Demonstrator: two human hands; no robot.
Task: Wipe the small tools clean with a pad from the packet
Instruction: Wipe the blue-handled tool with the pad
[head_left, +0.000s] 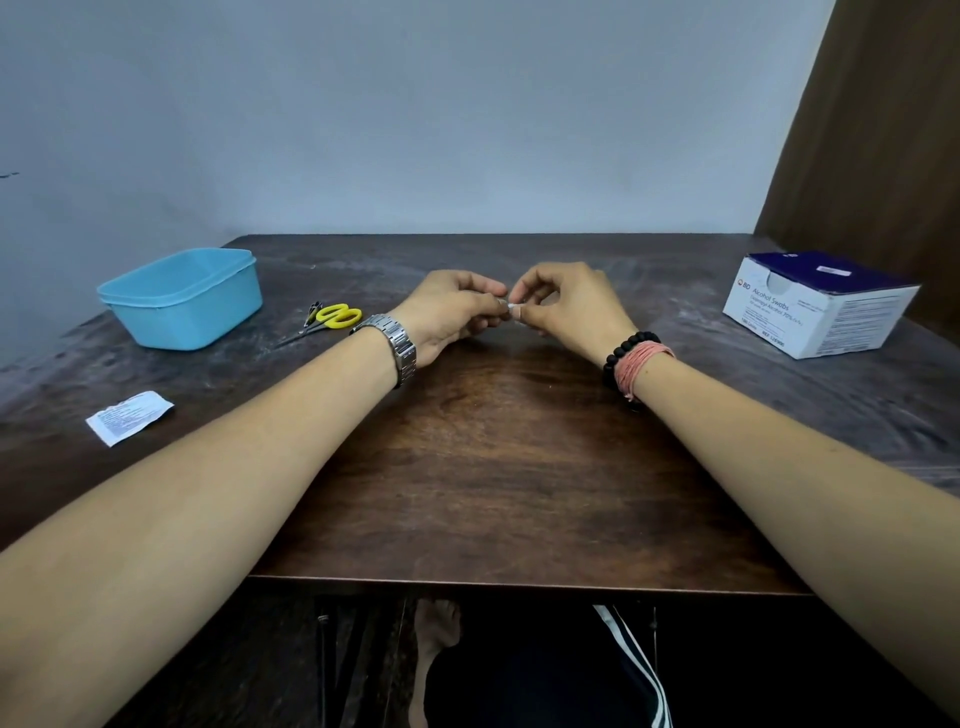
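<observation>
Head view: both hands meet over the middle of the table (493, 467), well right of the blue tub (182, 299). Left hand (452, 312) and right hand (566, 304) both have fingers curled, pinching a small white bit (512, 307) between their fingertips; likely the pad, possibly with a small tool in it, but it is too tiny and covered by fingers to tell. Which hand holds what, cannot tell. The other small tools, yellow-handled scissors (337, 317) with dark slim pieces (313, 312) touching them, lie just right of the tub, left of the hands, long axis running from far-right toward near-left. Left hand is the nearer one to them, so the next pickup probably falls to it. Torn white packet (130, 417) lies nearer the viewer than the tub, flat, looks already opened. Swab box (821, 304) sits far right of the tub, beyond the right hand. Dark pieces by the scissors blur together, so their count is unclear. Tub's inside is not visible from here. Legs under the table edge are cut off.
</observation>
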